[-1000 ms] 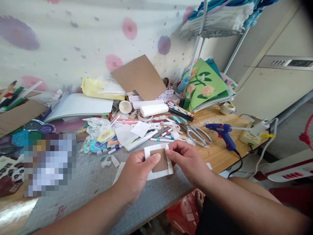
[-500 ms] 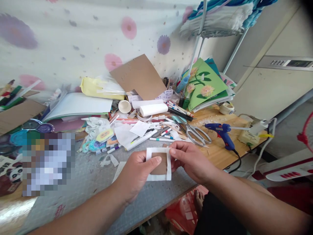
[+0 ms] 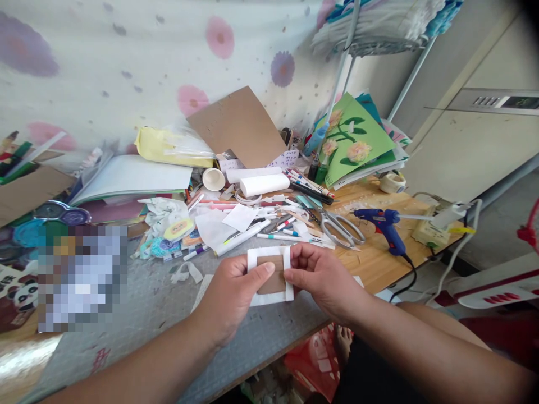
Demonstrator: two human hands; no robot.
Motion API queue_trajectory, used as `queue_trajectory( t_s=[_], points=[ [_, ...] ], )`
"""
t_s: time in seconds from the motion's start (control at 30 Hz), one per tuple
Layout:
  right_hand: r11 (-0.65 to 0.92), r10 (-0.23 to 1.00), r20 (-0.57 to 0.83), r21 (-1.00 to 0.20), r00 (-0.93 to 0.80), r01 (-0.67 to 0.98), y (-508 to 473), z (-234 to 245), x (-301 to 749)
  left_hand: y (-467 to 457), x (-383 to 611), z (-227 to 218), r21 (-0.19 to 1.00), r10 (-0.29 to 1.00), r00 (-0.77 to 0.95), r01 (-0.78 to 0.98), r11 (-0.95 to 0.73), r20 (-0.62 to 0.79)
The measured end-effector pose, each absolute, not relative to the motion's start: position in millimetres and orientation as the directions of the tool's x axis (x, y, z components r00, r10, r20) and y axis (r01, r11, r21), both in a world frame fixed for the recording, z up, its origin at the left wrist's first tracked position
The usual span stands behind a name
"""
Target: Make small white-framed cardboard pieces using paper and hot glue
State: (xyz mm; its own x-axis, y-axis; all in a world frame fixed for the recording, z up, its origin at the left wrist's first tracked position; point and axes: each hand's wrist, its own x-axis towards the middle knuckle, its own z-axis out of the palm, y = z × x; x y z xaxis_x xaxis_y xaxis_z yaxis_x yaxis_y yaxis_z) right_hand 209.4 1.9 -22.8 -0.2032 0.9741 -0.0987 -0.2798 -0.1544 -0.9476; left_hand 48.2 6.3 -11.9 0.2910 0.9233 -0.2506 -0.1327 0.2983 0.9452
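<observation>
- Since the frame half a second earlier, your right thumb has shifted from the card's upper right corner down its right edge.
- Left hand point(image 3: 238, 283): pinching the brown card point(image 3: 272, 286) from its left, thumb flat across its face, apparently to steady it.
- Right hand point(image 3: 320, 275): pinching the white border point(image 3: 269, 299) at the right edge, apparently to press it against the card.
- The card is held above the mat point(image 3: 155, 348), near the table's front edge, perhaps so that fingers can reach behind.
- Scissors point(image 3: 342, 231) and glue gun point(image 3: 386, 227) lie beyond your right hand, seemingly within reach.
</observation>
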Motion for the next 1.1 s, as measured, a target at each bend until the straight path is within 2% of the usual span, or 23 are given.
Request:
queue_trajectory(
  t_s=[0.3, 0.37, 0.53, 0.6, 0.7, 0.8, 0.97, 1.03, 1.1],
  points=[
    [-0.174, 0.965, -0.098, -0.933, -0.244, -0.316, 5, -17, 222, 6, 47, -10, 0.944, 0.903, 0.359, -0.134, 0.301, -0.237],
    [-0.135, 0.969, -0.074, -0.958, -0.234, -0.253, 7, -17, 223, 7, 47, -11, 0.95, 0.899, 0.373, -0.112, 0.29, -0.231],
    [-0.006, 0.979, -0.012, -1.0, -0.205, 0.029, 10, -13, 220, 7, 44, -15, 0.962, 0.876, 0.402, 0.055, 0.266, -0.265],
    [0.02, 0.98, 0.014, -0.999, -0.196, 0.03, 12, -12, 221, 6, 44, -15, 0.96, 0.869, 0.409, 0.082, 0.269, -0.279],
    [0.073, 0.992, 0.078, -0.996, -0.102, -0.057, 14, -11, 227, 6, 46, -13, 0.956, 0.87, 0.411, 0.011, 0.294, -0.273],
    [0.091, 0.995, 0.093, -0.994, -0.026, -0.062, 13, -12, 233, 6, 48, -11, 0.941, 0.887, 0.369, -0.081, 0.329, -0.279],
    [0.075, 0.989, 0.046, -0.976, -0.144, 0.205, 5, -19, 223, 6, 49, -11, 0.938, 0.913, 0.312, -0.139, 0.317, -0.262],
    [0.118, 0.99, 0.09, -0.952, -0.111, 0.283, 3, -21, 218, 6, 49, -12, 0.942, 0.92, 0.302, -0.142, 0.303, -0.25],
    [0.165, 0.986, 0.158, -0.945, -0.049, 0.283, 4, -21, 219, 7, 49, -12, 0.948, 0.923, 0.304, -0.138, 0.286, -0.234]
  ],
)
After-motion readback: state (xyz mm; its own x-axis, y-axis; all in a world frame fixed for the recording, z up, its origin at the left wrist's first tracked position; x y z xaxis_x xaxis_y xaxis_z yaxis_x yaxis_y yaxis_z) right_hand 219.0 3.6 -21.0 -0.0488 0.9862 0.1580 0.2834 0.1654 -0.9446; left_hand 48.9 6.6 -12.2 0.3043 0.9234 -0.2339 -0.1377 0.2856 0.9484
